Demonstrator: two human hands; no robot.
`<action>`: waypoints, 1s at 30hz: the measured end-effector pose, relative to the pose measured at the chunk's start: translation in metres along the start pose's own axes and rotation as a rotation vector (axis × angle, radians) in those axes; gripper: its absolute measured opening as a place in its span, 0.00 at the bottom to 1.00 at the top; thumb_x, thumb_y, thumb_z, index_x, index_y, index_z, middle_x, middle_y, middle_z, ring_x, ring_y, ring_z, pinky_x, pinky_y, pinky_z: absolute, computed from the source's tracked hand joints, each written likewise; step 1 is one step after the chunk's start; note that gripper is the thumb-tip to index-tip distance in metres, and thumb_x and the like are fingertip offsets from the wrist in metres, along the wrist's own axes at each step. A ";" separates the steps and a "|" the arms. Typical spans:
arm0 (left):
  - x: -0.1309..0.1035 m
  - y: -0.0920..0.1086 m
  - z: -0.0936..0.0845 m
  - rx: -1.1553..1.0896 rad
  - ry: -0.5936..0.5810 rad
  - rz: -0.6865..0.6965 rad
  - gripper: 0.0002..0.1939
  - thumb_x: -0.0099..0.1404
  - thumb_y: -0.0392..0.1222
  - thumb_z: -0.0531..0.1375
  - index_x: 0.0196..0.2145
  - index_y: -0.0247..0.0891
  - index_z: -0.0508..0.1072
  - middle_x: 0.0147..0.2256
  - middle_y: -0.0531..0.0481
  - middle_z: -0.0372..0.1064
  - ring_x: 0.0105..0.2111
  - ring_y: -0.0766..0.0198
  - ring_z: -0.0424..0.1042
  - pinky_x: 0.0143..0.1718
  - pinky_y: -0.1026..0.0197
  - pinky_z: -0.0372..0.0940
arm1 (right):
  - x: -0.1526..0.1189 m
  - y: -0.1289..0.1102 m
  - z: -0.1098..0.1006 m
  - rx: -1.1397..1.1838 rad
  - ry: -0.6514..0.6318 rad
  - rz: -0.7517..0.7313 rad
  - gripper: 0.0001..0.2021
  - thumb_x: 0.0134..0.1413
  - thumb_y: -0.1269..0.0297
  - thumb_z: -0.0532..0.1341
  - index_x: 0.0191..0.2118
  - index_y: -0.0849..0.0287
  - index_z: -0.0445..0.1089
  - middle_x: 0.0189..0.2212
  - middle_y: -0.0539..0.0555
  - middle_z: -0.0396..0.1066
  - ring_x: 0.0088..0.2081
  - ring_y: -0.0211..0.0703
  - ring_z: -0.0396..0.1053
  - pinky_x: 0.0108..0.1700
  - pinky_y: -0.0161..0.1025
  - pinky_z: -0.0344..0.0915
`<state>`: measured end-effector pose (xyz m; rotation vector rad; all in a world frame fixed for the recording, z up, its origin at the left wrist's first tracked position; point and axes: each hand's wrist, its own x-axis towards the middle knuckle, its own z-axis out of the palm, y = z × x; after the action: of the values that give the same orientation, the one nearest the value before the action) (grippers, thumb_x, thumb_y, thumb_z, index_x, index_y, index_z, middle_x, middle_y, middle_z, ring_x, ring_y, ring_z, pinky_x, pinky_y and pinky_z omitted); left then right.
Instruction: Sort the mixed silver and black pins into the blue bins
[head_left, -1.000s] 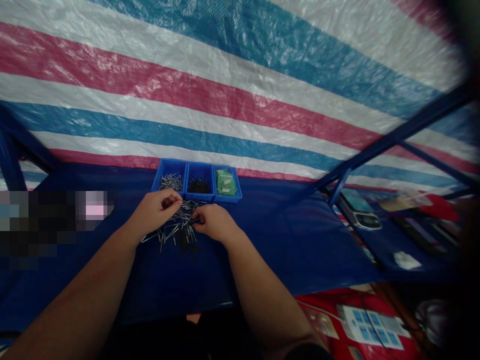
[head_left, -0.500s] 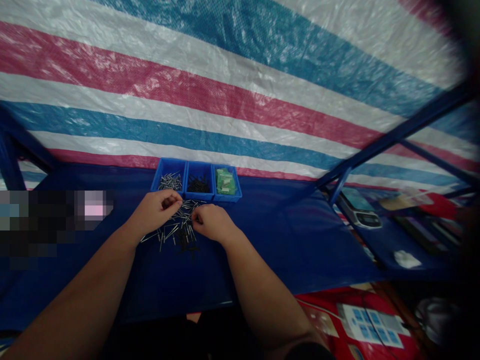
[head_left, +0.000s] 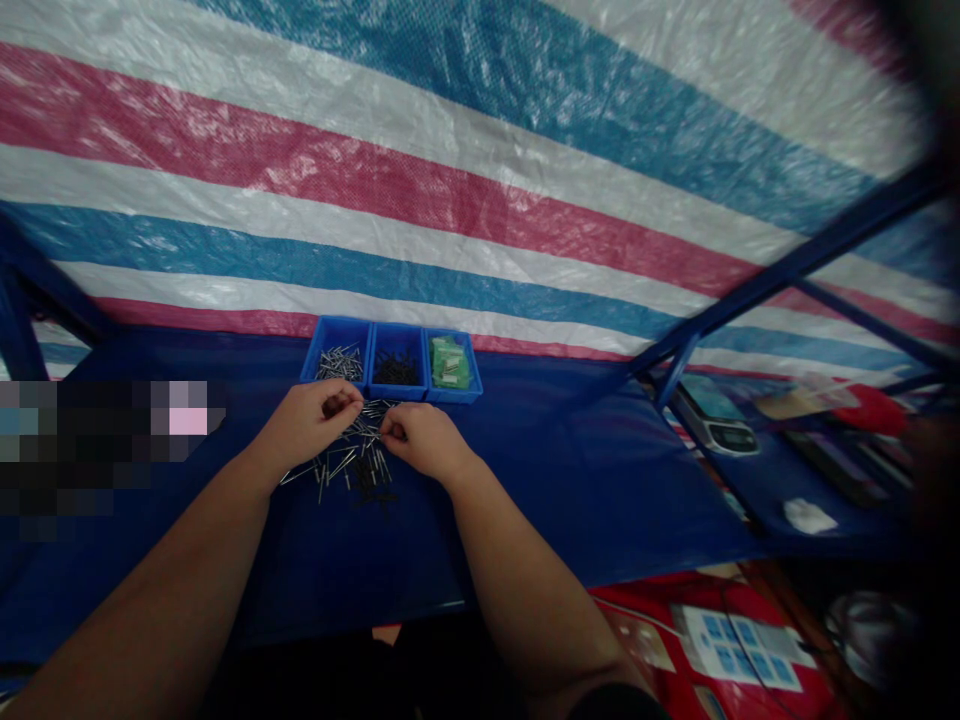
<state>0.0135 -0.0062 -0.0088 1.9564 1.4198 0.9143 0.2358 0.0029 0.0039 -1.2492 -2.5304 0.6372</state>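
A loose pile of thin silver pins that look like blind rivets (head_left: 342, 463), mixed with short black pieces (head_left: 367, 482), lies on the blue table (head_left: 555, 480). Over the pile's left side is my left hand (head_left: 319, 415), thumb and fingertips pinched together. My right hand (head_left: 424, 437) is curled in a pinch at the pile's right side. Whatever sits between the fingertips of either hand is too small to make out. Just behind the hands stand three joined blue bins: silver pins fill the left bin (head_left: 307, 362), black pieces the middle bin (head_left: 397, 391), and green packets (head_left: 450, 362) the right one.
A striped tarp (head_left: 450, 200) hangs behind the table. Blue metal frame bars (head_left: 750, 290) rise at the right. Beyond them are a scale (head_left: 727, 435) and a crumpled white piece (head_left: 810, 515). Printed sheets (head_left: 742, 650) lie on red material below. The far left is pixelated.
My right hand has shifted very slightly left and up, closer to my left hand. The left hand, the pile and the bins look the same.
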 end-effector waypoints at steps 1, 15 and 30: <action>0.000 0.000 0.000 -0.001 0.002 -0.002 0.11 0.66 0.48 0.60 0.37 0.38 0.77 0.27 0.52 0.73 0.26 0.64 0.69 0.27 0.64 0.61 | 0.000 0.000 0.000 0.011 0.008 -0.009 0.04 0.55 0.72 0.63 0.34 0.57 0.74 0.32 0.50 0.73 0.32 0.37 0.68 0.34 0.34 0.56; -0.002 0.008 -0.001 -0.075 -0.100 0.022 0.13 0.66 0.50 0.61 0.39 0.38 0.78 0.29 0.51 0.74 0.27 0.63 0.70 0.29 0.62 0.63 | -0.002 0.000 -0.005 0.217 0.177 -0.104 0.02 0.61 0.67 0.63 0.40 0.57 0.71 0.37 0.51 0.73 0.38 0.39 0.69 0.41 0.35 0.62; 0.001 -0.001 -0.010 0.032 0.392 -0.196 0.18 0.63 0.56 0.64 0.40 0.38 0.79 0.30 0.49 0.76 0.25 0.64 0.69 0.28 0.61 0.62 | -0.006 0.017 -0.019 0.253 0.197 0.002 0.06 0.59 0.65 0.63 0.41 0.58 0.73 0.28 0.48 0.70 0.29 0.36 0.64 0.34 0.34 0.57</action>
<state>0.0049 -0.0043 -0.0030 1.6808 1.8156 1.2346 0.2589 0.0129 0.0124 -1.1631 -2.2104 0.7669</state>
